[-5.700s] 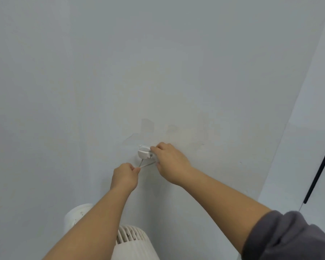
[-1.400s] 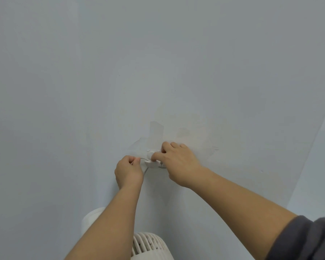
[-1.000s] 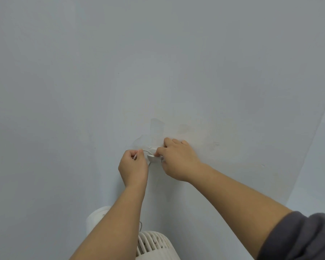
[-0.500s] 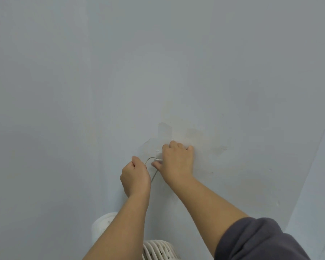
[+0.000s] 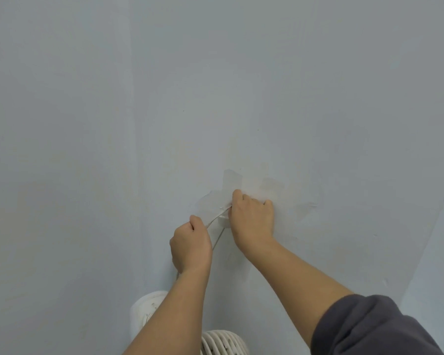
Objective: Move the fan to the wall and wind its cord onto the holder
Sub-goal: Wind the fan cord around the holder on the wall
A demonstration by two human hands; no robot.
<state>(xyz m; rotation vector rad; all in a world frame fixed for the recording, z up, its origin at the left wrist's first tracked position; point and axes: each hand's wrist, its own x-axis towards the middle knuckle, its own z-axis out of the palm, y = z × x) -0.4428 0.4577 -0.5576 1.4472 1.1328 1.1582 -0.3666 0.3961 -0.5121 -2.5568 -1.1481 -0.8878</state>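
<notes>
- The pale grey-blue painted wall [image 5: 113,124] fills nearly the whole view, plain on its left part.
- At the bottom edge, the white plastic fan [image 5: 149,313] stands close against the wall; its rounded body shows left of the person's left forearm and its ribbed grille to the right of that forearm.
- The left hand [image 5: 190,247] is curled into a loose fist with the back facing the camera, pinching the thin white cord [image 5: 215,216] between thumb and forefinger just below and left of the holder.
- From this hand the cord runs taut up and to the right as two strands; a further strand hangs down between the two hands.
- The small white wall-mounted cord holder [image 5: 223,218] sits between the hands, mostly hidden by the right hand.
- The right hand [image 5: 251,221] lies over the holder, fingers bent against the wall, thumb side touching the cord where it meets the holder; whether it grips anything cannot be told.
- Patches of lighter, peeled-looking paint [image 5: 272,188] surround the holder.
- A dark grey sleeve [image 5: 369,329] covers the right upper arm at the lower right corner.
</notes>
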